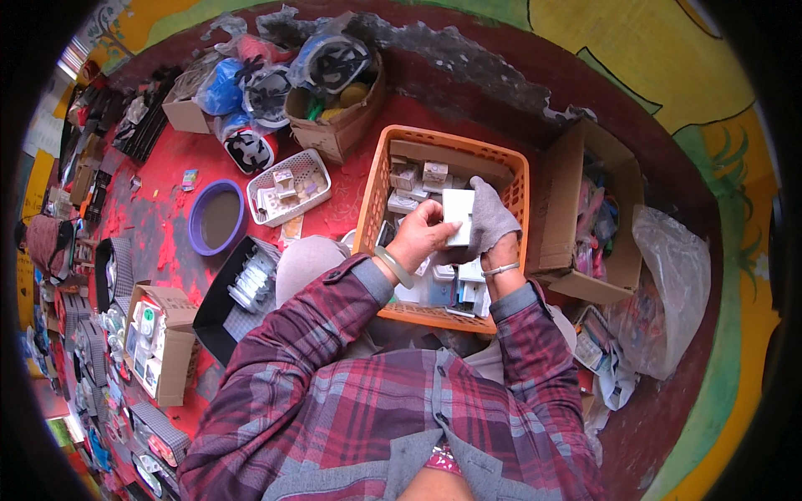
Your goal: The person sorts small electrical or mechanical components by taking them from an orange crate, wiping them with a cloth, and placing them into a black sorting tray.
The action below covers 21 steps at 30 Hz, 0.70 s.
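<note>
My left hand (418, 237) pinches the left edge of a small white box (457, 205) above the orange basket (368, 200). My right hand (504, 257) is closed in a grey cloth (496, 219), which is pressed along the box's right side. The cloth hides most of my right fingers. Below both hands, the basket holds several small boxes (434, 172) and other white packages; my hands and the cloth cover part of them.
Right of the basket stands an open cardboard carton (558, 200) beside a clear plastic bag (672, 292). To the left are a white basket (322, 198), a purple basin (242, 234) and a black bin (212, 321). A carton (338, 138) with bagged helmets (336, 63) stands farther back.
</note>
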{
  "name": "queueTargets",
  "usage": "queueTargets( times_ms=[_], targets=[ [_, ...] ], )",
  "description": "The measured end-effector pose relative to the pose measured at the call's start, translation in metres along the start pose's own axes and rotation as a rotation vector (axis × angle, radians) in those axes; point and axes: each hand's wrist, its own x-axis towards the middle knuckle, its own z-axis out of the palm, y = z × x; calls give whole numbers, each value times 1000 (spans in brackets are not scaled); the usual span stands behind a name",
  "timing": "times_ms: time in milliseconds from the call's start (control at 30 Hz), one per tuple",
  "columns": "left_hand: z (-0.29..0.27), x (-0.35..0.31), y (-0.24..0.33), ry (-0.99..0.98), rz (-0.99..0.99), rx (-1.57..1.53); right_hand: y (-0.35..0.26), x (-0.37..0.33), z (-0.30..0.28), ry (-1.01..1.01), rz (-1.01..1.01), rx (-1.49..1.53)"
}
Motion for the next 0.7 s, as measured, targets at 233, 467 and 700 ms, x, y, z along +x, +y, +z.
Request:
queueTargets(
  times_ms=[233,467,700],
  targets=[
    [-4,2,7,24,6,-22,19,-3,0,90,-60,111],
    [-8,4,20,-8,2,-309,-44,-6,-5,163,456,983],
    [-6,0,33,-101,27,-458,-22,1,-22,-160,101,919]
  ],
)
